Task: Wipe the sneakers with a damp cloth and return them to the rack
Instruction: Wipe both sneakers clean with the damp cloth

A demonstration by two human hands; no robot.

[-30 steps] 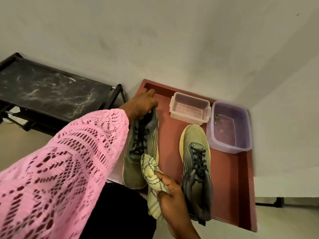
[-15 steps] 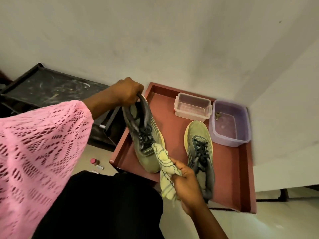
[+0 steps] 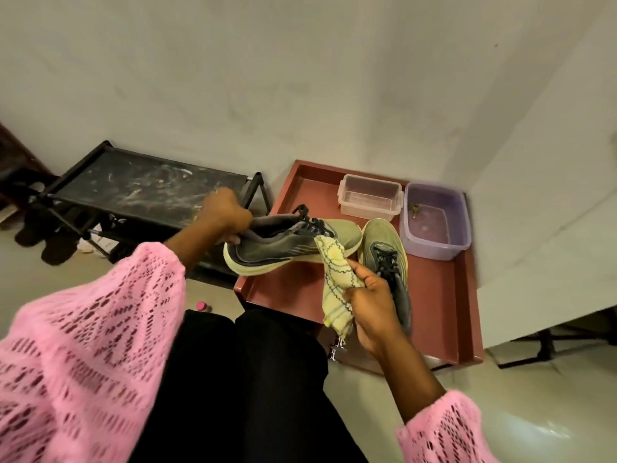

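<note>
Olive-grey sneakers; yellow cloth, grey wavy stripes; pink lace sleeves; maroon tray.

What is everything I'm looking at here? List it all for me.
held sneaker: 1, olive-grey, lifted on its side over the tray's left edge
second sneaker: 1, olive-grey, resting on the tray
cloth: 1, yellow, touching the held sneaker
tray: 1, red-brown, on the floor
clear tub: 1, transparent, at the tray's far end
purple tub: 1, lilac, tray's far right corner
rack: 1, black, left of the tray
left hand: grips the held sneaker's heel
right hand: grips the cloth
</note>
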